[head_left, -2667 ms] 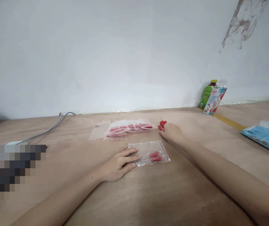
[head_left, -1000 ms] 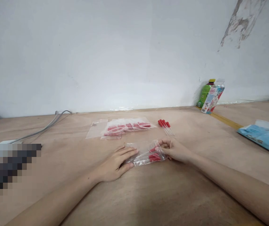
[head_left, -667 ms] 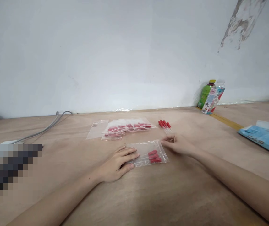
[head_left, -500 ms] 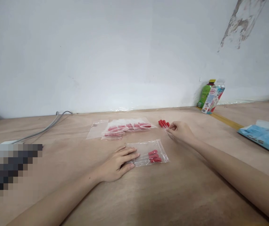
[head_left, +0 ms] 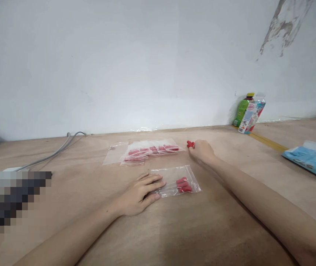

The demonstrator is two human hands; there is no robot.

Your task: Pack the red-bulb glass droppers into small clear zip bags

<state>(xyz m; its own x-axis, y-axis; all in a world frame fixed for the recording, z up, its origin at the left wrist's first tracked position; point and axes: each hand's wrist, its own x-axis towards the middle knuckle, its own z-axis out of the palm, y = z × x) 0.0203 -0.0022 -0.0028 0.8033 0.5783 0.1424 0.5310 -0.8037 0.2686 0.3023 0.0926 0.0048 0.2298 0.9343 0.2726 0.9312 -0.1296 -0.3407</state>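
Red under film, red in the open

Right hand [head_left: 201,149] at the loose red bulbs [head_left: 190,144], fingers hidden behind the knuckles; we cannot tell whether they pinch one; left hand [head_left: 141,194] flat, fingers spread, on the edge of the near clear bag [head_left: 171,175]; inside it we make out three red-ended droppers [head_left: 184,183], stems leftward; beyond, a row of overlapping bags [head_left: 152,149] shows red too; we judge much already bagged, the loose bulbs not yet.
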